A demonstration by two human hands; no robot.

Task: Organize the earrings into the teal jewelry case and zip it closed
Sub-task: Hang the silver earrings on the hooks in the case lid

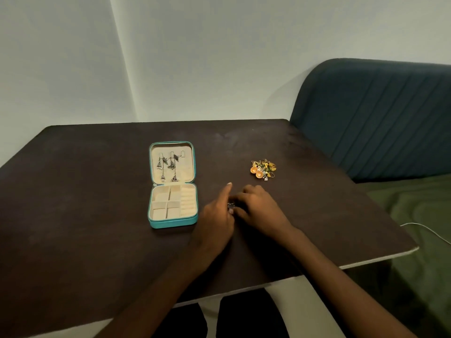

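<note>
Here, teal jewelry case [172, 222] lay open on dark table [85, 203], silver earrings [168, 168] hung in its lid. Your left hand [217, 215] and right hand [258, 208] met beside case, fingers curled round small dark earring [230, 205]; left forefinger straight. Loose earring pile [263, 169] lay well apart, farther back.

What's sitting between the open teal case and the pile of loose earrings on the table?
In the head view, only bare dark table lies directly between the teal case and the earring pile. The left hand and right hand work just nearer the person.
</note>
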